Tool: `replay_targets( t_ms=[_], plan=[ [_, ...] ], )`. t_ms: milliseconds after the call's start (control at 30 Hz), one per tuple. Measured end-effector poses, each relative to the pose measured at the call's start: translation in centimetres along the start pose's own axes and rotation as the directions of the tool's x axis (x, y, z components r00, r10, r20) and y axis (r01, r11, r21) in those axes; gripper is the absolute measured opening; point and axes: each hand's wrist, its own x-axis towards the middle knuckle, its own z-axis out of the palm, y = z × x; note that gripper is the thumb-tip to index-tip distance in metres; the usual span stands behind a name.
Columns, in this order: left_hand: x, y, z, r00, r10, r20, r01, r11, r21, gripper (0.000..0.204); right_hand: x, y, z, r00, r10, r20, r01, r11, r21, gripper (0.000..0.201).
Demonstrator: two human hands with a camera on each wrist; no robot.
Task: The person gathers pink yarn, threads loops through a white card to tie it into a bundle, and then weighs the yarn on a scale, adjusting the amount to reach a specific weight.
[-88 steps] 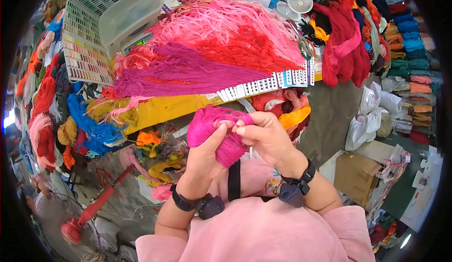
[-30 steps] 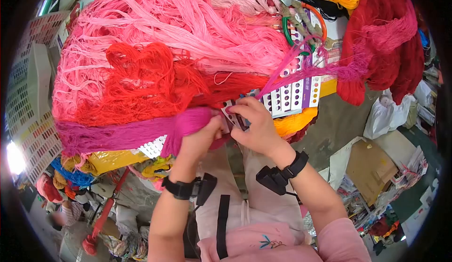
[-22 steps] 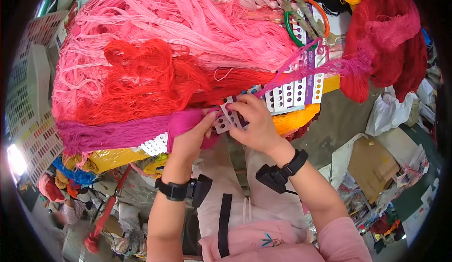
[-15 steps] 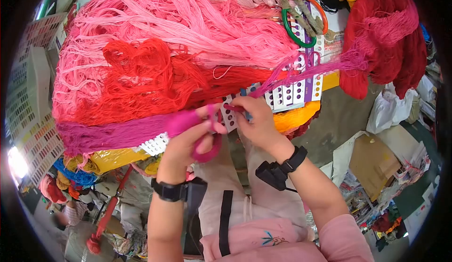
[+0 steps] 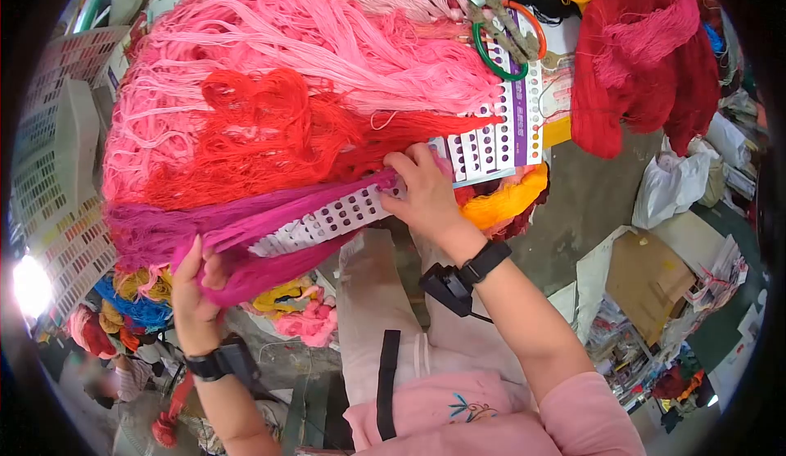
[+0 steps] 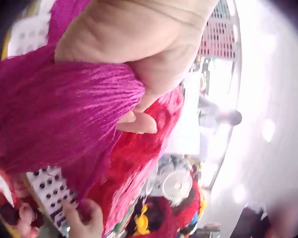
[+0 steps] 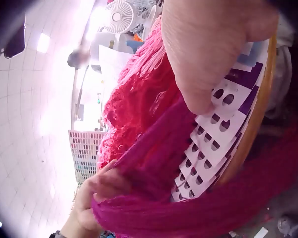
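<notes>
A magenta skein (image 5: 282, 269) is stretched in a long loop between the two hands over the table's front edge. My left hand (image 5: 199, 288) holds its left end, the strands passing round the fingers; the left wrist view shows them wrapped tightly about the hand (image 6: 134, 54). At the other end my right hand (image 5: 424, 194) pinches the strands beside a row of white punched cards (image 5: 348, 213). The right wrist view shows the cards (image 7: 203, 148) overlapping, with the skein (image 7: 159, 144) passing both sides of them. The right fingertips are partly hidden.
Pink yarn (image 5: 327, 42) and red yarn (image 5: 270, 128) cover the table behind the hands. Scissors (image 5: 499, 34) with green and orange handles lie at the back right. Dark red skeins (image 5: 639, 63) hang at the right; a cardboard box (image 5: 647, 284) stands on the floor.
The magenta bundle has opened into a long loop. My left hand has moved far left with one end, while the right stays near the cards. The magenta strands beyond the right hand have left the card area.
</notes>
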Motion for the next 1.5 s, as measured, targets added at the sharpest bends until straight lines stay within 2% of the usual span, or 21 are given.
replay_targets(
  t_ms=[100,200,333,367,400,500,567,633,667,733,833,867,900,967,1033,1167,1200,1267,1367,1467,1500],
  plan=[
    [-1.5,1.8,-0.3,0.996,0.049,0.081,-0.059,0.99,0.128,0.022,0.3,-0.7,0.4,0.999,0.039,0.026,-0.039,0.999,0.005,0.04],
    [-0.3,1.3,1.5,0.968,0.231,0.099,-0.225,0.972,-0.072,0.022,0.7,-1.9,-0.1,0.983,0.134,0.129,-0.122,0.988,-0.097,0.042],
    [-2.2,-1.1,0.6,0.981,-0.092,0.17,0.1,0.994,-0.035,0.025,0.5,-2.5,-0.8,0.982,0.124,0.142,-0.08,0.956,-0.281,0.042],
    [-2.7,-2.3,-0.7,0.909,-0.135,0.395,0.151,0.988,-0.009,0.028,0.4,-2.4,-0.8,0.983,0.125,0.137,-0.084,0.959,-0.272,0.042],
    [-3.5,-2.8,-0.8,0.896,-0.268,0.354,0.291,0.957,-0.012,0.031,0.4,-2.3,-0.7,0.984,0.12,0.134,-0.08,0.959,-0.273,0.042],
    [-2.7,-3.3,-2.7,0.883,-0.19,0.43,0.236,0.97,-0.057,0.033,0.2,-2.3,-0.6,0.993,0.072,0.089,-0.042,0.953,-0.301,0.042],
    [-1.1,-0.4,-4.6,0.946,0.154,0.287,-0.033,0.922,-0.385,0.034,0.2,-2.4,-0.6,0.99,0.087,0.109,-0.051,0.953,-0.298,0.041],
    [-0.6,2.4,-6.7,0.932,0.292,0.215,-0.175,0.881,-0.44,0.026,0.2,-2.5,-0.5,0.986,0.108,0.128,-0.064,0.949,-0.307,0.041],
    [-0.6,3.8,-7.8,0.929,0.302,0.213,-0.184,0.878,-0.442,0.026,0.2,-2.6,-0.5,0.987,0.098,0.125,-0.056,0.95,-0.306,0.041],
    [-1.4,6.5,-9.8,0.93,0.356,-0.094,-0.356,0.8,-0.483,0.023,0.1,-2.9,-0.6,0.99,0.076,0.116,-0.033,0.942,-0.334,0.042],
    [-5.3,7.4,-12.9,0.929,0.351,-0.118,-0.37,0.878,-0.304,0.026,0.0,-3.4,-1.1,0.978,0.142,0.155,-0.09,0.95,-0.3,0.048],
    [-7.7,6.1,-9.8,0.901,0.343,-0.264,-0.42,0.84,-0.343,0.029,-0.3,-3.6,-1.1,0.976,0.15,0.157,-0.105,0.959,-0.265,0.05],
    [-9.6,4.1,-10.1,0.924,0.366,0.106,-0.292,0.86,-0.419,0.033,-0.8,-4.5,-1.1,0.986,0.131,0.104,-0.101,0.962,-0.254,0.046],
    [-12.3,1.1,-10.1,0.889,0.222,0.401,-0.109,0.952,-0.286,0.038,-2.0,-6.4,0.1,0.999,-0.003,0.049,0.01,0.99,-0.143,0.04],
    [-14.4,-1.4,-7.6,0.874,0.199,0.443,-0.029,0.932,-0.362,0.043,-4.0,-10.6,0.5,0.992,-0.126,0.011,0.124,0.983,0.135,0.021],
    [-16.1,-2.6,-5.4,0.83,0.309,0.464,-0.148,0.924,-0.352,0.048,-7.3,-24.1,-1.3,0.967,-0.086,0.241,-0.049,0.862,0.504,0.008],
    [-16.4,-2.7,-5.5,0.809,0.33,0.487,-0.162,0.921,-0.355,0.05,-8.1,-26.8,-1.4,0.952,-0.068,0.297,-0.155,0.732,0.664,0.009],
    [-17.5,-2.5,-5.9,0.785,0.33,0.524,-0.147,0.921,-0.361,0.051,-9.2,-30.2,-0.8,0.883,-0.059,0.466,-0.362,0.546,0.755,0.004],
    [-18.3,-2.0,-7.6,0.729,0.342,0.592,-0.103,0.911,-0.399,0.053,-9.5,-32.6,-1.9,0.821,-0.002,0.571,-0.516,0.427,0.742,0.004],
    [-19.5,-2.1,-8.6,0.696,0.384,0.606,-0.052,0.87,-0.49,0.053,-10.4,-32.3,-1.5,0.845,-0.035,0.534,-0.48,0.39,0.786,0.006],
    [-19.6,-2.6,-8.8,0.67,0.434,0.603,-0.188,0.884,-0.428,0.053,-10.8,-33.0,-1.6,0.847,-0.012,0.532,-0.478,0.42,0.771,0.006]
  ],
)
